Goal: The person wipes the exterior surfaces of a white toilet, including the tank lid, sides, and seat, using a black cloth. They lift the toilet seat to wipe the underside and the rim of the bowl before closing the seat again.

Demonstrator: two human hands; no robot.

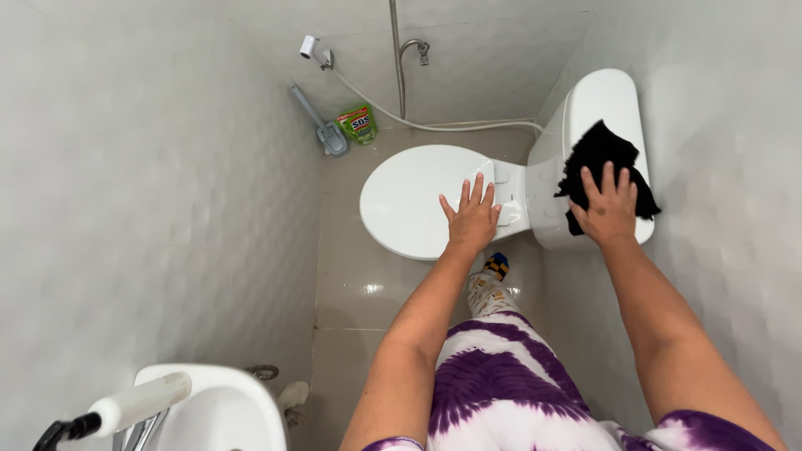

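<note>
while fingers (pixel 608 179) spread, black cloth (pixel 603 150) beneath, on tank (pixel 606 92)

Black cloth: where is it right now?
In the head view the black cloth lies on the white toilet tank lid at right, pressed under the right hand. The left hand rests flat on the closed toilet seat lid beside it.

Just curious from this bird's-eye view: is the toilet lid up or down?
Down. The white toilet lid lies flat over the bowl, and the left hand rests spread on top of it.
</note>
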